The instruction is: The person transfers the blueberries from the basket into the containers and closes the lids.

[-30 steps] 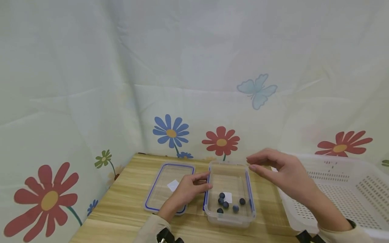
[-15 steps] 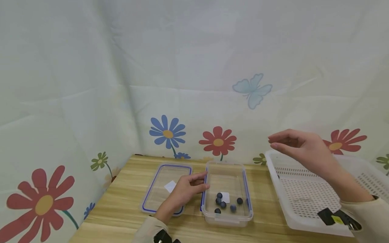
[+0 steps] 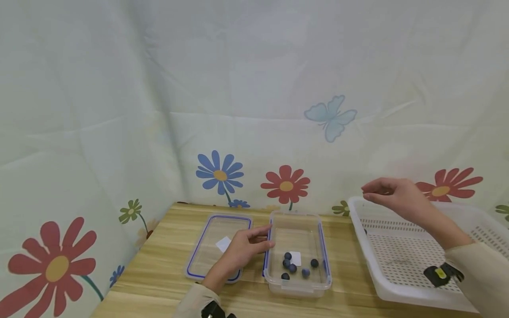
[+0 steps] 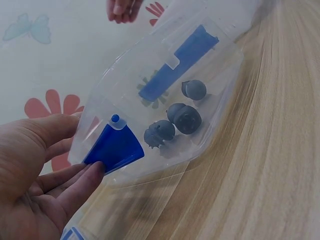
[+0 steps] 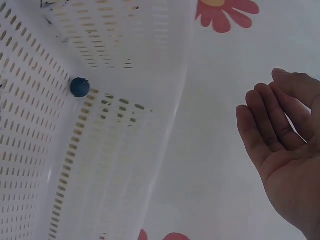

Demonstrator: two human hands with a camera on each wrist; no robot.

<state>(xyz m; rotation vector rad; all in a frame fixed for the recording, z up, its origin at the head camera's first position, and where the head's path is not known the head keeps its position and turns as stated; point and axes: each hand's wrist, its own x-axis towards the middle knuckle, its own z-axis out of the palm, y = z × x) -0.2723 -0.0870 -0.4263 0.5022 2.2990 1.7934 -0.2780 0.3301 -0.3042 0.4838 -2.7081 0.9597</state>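
Note:
In the head view, my left hand (image 3: 242, 249) rests its fingertips on the left side of a clear plastic food container (image 3: 302, 289). The left wrist view shows those fingers at the wall and against a blue side latch (image 4: 115, 150). Several blueberries (image 3: 305, 273) lie in the container's near half, around a white square patch. Above the left rim of a white perforated basket (image 3: 377, 282) hovers my right hand (image 3: 401, 198), fingers loosely bent, with nothing visible between them. One blueberry (image 5: 80, 87) sits in the basket's corner in the right wrist view.
Left of the container, partly behind the left hand, lies a clear lid (image 3: 203, 247) with a blue seal. All stand on a wood-grain table (image 3: 159, 274). A flower-printed curtain (image 3: 254, 110) hangs close behind.
My right hand has moved right, from beside the container's far right corner to above the basket. The left hand stays at the container, and the berries in it lie as before.

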